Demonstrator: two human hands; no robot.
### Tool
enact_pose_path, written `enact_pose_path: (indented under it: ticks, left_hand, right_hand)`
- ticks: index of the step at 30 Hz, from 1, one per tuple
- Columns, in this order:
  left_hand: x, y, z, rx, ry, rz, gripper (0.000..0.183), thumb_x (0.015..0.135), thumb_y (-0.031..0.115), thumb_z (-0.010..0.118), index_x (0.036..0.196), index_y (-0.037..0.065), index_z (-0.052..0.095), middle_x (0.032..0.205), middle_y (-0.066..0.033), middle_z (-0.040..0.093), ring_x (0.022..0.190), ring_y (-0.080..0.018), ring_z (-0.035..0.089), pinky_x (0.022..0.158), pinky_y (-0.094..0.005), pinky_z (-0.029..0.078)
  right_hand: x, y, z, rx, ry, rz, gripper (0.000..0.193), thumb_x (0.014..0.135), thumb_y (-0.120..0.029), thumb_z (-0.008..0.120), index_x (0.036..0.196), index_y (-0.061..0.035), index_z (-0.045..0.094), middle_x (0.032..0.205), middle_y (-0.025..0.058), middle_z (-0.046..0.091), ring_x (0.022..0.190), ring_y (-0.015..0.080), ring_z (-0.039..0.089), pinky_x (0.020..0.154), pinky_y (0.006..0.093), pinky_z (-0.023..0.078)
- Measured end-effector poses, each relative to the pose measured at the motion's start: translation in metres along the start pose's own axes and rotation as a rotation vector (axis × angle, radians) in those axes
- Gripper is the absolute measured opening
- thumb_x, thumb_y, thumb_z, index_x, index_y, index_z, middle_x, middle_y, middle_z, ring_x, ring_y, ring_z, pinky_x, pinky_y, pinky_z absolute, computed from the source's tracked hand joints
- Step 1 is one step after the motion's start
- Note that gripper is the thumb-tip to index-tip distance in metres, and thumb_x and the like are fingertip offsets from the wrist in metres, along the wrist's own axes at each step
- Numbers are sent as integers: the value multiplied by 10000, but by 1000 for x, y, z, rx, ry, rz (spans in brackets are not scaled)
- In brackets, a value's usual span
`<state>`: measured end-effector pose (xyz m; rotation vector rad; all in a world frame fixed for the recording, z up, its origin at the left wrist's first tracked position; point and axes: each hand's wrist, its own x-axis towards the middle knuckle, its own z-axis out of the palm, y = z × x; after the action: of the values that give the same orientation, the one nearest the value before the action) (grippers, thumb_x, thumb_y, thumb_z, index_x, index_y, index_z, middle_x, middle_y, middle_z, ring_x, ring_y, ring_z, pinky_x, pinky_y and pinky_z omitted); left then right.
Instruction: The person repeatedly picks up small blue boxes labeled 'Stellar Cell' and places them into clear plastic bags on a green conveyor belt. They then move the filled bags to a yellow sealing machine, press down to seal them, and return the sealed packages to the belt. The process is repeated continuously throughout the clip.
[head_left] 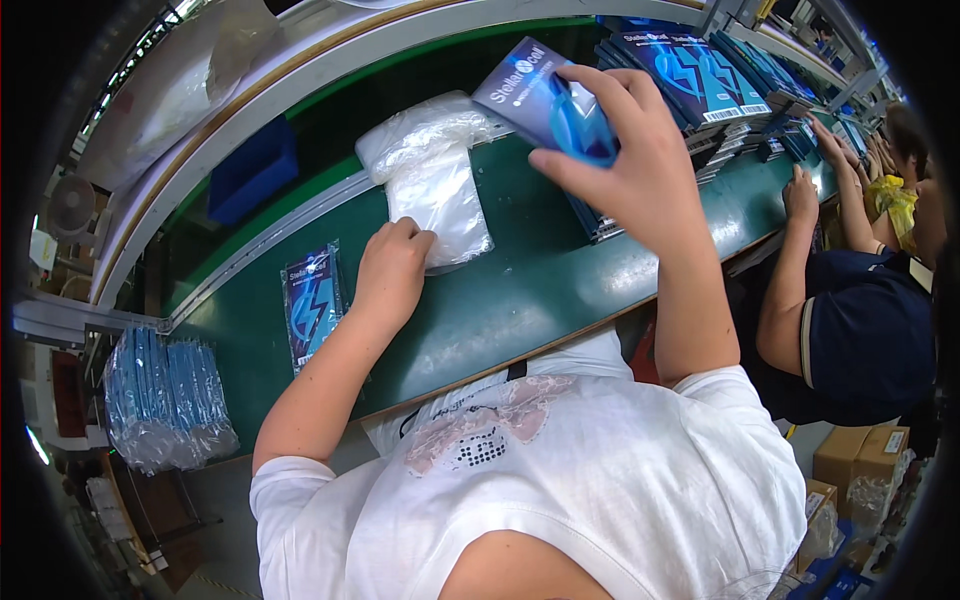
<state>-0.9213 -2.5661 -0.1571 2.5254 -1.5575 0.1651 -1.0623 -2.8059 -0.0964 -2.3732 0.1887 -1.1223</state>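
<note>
Raised over the bench, my right hand (630,150) grips a flat blue-and-purple box (548,100) between thumb and fingers, its printed front tilted upward. Below and to the left, my left hand (395,262) is closed at the left edge of a clear plastic bag (438,205), fingers curled on the film. This bag lies on the bench with a bunched pile of clear bags (415,135) behind it. To the left of my left forearm rests a similar blue box in clear wrap (312,305).
Several wrapped blue packs (170,390) stand in rows at the bench's left end. Stacked blue boxes (685,75) fill the right back of the green bench (520,290). A blue bin (255,172) sits behind the rail. At the right, a co-worker in a dark shirt (855,330) handles boxes.
</note>
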Motion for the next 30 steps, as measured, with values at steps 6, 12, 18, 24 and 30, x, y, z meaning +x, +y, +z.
enact_pose_path:
  ticks: [6,12,18,24,30]
  left_hand:
    - [-1,16,-6,-315,270,-46,227,789,-43,574,1004,10,627,879,-129,556,851,-312,563,763,-351,464]
    - [2,5,-9,-556,258,-77,237,715,-71,622,925,28,674,882,-110,578,801,-246,610,707,-304,487]
    - [1,-10,-13,-606,76,-383,168,759,-13,649,921,10,686,834,-46,612,752,-134,597,690,-239,472]
    - [0,-7,-21,-737,61,-561,148,814,59,637,943,-4,669,788,-16,633,684,-67,553,666,-215,463]
    - [3,-3,-27,-746,138,-487,180,813,76,640,971,-7,662,800,-11,628,721,-64,560,678,-210,462]
  right_hand:
    - [-44,-6,40,1480,-575,854,462,903,-448,555,1059,-14,585,874,44,595,740,73,555,643,194,444]
    - [-73,-11,93,1864,-729,959,566,840,-99,643,1283,118,366,1051,175,615,869,171,657,759,264,544]
    - [-59,4,103,1753,-799,915,627,823,-41,615,1329,142,292,1085,202,606,875,172,670,745,269,561]
    - [-62,-6,88,1512,-692,985,510,839,-20,568,1289,122,373,1058,180,623,824,163,673,727,264,559]
    - [-77,-14,97,1487,-674,817,691,810,-17,633,1376,118,260,1171,210,570,935,167,629,781,264,520]
